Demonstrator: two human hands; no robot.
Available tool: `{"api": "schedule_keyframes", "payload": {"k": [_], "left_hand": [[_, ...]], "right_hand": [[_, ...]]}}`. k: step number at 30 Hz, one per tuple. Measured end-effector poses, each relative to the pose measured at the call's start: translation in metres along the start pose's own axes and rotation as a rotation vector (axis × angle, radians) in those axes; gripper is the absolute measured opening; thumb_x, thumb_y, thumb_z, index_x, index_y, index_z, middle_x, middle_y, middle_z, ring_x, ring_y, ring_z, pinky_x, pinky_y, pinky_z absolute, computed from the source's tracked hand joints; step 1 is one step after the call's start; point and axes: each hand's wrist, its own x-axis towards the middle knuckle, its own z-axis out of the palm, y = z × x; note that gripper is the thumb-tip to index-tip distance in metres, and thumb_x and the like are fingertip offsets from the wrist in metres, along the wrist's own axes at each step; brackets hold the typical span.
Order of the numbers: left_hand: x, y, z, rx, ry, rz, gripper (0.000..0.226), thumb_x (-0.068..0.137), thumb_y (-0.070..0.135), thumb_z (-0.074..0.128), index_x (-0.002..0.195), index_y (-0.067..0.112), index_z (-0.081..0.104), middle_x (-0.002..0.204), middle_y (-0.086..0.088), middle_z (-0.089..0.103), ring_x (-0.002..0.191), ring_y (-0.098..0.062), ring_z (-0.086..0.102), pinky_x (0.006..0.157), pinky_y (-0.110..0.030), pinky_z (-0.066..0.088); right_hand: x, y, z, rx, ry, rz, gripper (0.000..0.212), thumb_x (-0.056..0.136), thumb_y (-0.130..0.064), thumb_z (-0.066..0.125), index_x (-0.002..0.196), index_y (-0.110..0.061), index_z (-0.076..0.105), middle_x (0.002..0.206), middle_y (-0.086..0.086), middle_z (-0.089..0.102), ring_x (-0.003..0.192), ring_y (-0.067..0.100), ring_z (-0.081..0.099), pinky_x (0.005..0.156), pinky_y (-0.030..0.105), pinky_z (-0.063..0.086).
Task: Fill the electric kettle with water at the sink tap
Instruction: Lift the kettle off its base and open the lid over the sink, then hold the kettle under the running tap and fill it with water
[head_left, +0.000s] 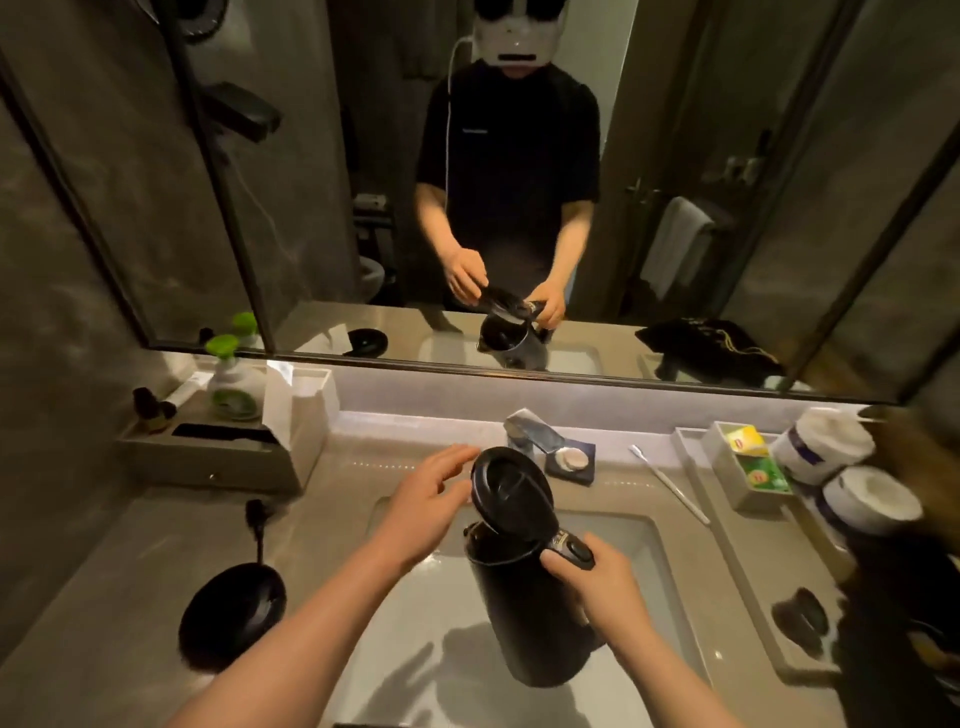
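Observation:
A black electric kettle (530, 618) hangs over the white sink basin (644, 566), its lid (511, 491) swung up and open. My right hand (592, 584) grips the kettle's handle, thumb near the lid button. My left hand (428, 493) hovers with spread fingers just left of the raised lid, at most brushing it. The chrome tap (530, 428) stands behind the kettle at the back of the basin, partly hidden by the lid. No water is visible running.
The kettle's black base (234, 613) with its cord lies on the counter at left. A soap dispenser (234, 387) and tissue box (306, 410) stand back left. Tea bags (748, 457), wrapped cups (841, 473), a toothbrush (670, 483) and a coaster (571, 460) sit right.

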Motion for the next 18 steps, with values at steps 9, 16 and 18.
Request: {"api": "schedule_keyframes", "payload": {"k": [9, 16, 18], "left_hand": [[0.078, -0.035, 0.048, 0.316, -0.180, -0.065, 0.041, 0.090, 0.018, 0.049, 0.131, 0.020, 0.054, 0.135, -0.003, 0.056, 0.122, -0.019, 0.051, 0.101, -0.033, 0.038], [0.135, -0.044, 0.089, 0.668, -0.266, 0.127, 0.047, 0.088, 0.028, 0.057, 0.134, 0.026, 0.051, 0.145, 0.000, 0.046, 0.128, -0.022, 0.041, 0.105, -0.039, 0.036], [0.143, -0.048, 0.096, 0.762, -0.298, 0.180, 0.046, 0.088, 0.031, 0.056, 0.134, 0.027, 0.050, 0.147, 0.000, 0.043, 0.131, -0.023, 0.038, 0.106, -0.043, 0.035]], "right_hand": [[0.026, 0.062, -0.028, 0.284, 0.035, 0.240, 0.024, 0.074, -0.023, 0.080, 0.069, -0.012, 0.060, 0.055, 0.005, 0.052, 0.052, 0.021, 0.049, 0.055, 0.034, 0.040], [0.056, 0.072, -0.017, 0.277, -0.012, 0.219, 0.029, 0.063, -0.028, 0.081, 0.074, -0.008, 0.064, 0.057, 0.003, 0.059, 0.057, 0.022, 0.053, 0.057, 0.034, 0.047], [0.060, 0.075, -0.016, 0.301, -0.006, 0.216, 0.032, 0.062, -0.028, 0.081, 0.075, -0.006, 0.063, 0.061, 0.007, 0.058, 0.060, 0.024, 0.054, 0.061, 0.038, 0.046]]}}
